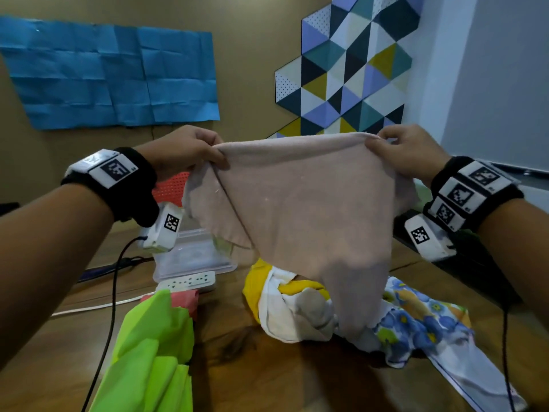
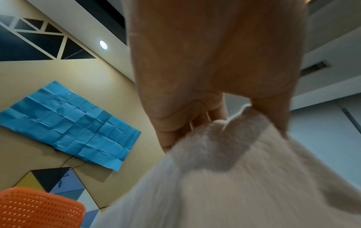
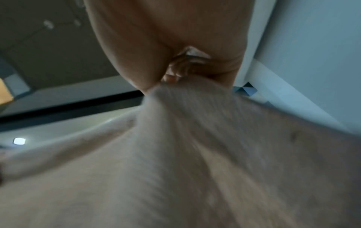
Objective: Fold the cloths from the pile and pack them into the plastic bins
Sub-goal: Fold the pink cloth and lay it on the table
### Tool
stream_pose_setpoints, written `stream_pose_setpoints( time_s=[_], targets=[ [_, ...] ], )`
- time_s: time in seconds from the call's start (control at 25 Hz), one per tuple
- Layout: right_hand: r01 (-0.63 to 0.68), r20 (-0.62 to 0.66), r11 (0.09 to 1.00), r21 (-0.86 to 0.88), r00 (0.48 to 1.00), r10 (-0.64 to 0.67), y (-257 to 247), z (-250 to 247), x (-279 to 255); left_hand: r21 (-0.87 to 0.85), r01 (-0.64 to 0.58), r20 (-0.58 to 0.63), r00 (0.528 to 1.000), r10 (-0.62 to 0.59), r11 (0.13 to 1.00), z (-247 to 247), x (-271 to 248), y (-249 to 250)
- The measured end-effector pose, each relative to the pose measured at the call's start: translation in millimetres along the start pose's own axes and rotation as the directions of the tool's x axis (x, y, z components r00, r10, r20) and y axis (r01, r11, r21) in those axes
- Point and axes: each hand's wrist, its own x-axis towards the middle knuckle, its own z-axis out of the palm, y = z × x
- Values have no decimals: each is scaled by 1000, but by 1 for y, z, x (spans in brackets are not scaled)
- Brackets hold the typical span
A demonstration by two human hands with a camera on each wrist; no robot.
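Both my hands are up in the air holding one beige cloth (image 1: 300, 203) by its top edge. My left hand (image 1: 184, 150) has its fingers (image 2: 171, 131) curled and pinching the left corner; my right hand (image 1: 407, 153) pinches the right corner the same way, fingers (image 3: 173, 72) bunched on the fabric. The wrist views are blurry, but the pinch shows in both.

The cloth hangs spread between my hands, top edge nearly level, and narrows downward. One flap folds over on the left side. Its lower tip reaches down in front of the pile (image 1: 300, 310), and I can't tell if it touches.

The pile sits on the wooden desk (image 1: 267, 382): yellow and white pieces, plus a blue floral cloth (image 1: 421, 325) on the right. A lime green cloth (image 1: 151, 352) lies near-left, with a bit of pink fabric (image 1: 190, 298) at its far end.

A clear plastic bin (image 1: 193, 257) stands on the desk behind the held cloth, to the left. A white power strip (image 1: 187, 282) lies just in front of it. An orange mesh chair back (image 1: 172, 187) shows beyond.
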Motion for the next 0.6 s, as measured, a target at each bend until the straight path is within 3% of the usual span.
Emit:
stream_pose_setpoints(
  time_s=[0.12,0.24,0.32,0.36,0.44,0.52,0.6],
  targets=[
    [128,3,991,-36,992,-128,-1,3,-4,-45,93,259,963,-78,995,-2,-7,-2],
    [240,5,970,29,971,-241,-8,10,-6,-151,228,555,825,-108,962,8,-15,-4],
    [287,-5,956,56,958,-288,-13,14,-7,-145,282,654,747,-122,948,18,-15,-8],
    [309,-11,950,43,951,-309,-13,14,-6,-88,261,648,748,-144,961,23,-13,-10],
    [308,-8,949,-68,951,-309,-10,14,-6,125,160,513,834,-202,979,31,-11,-8],
    [213,14,935,-284,976,-218,-1,10,-4,299,117,378,897,-231,947,31,-11,-9],
    [100,68,911,-400,995,-79,9,2,-2,299,130,346,909,-234,945,26,-12,-15]
  ],
)
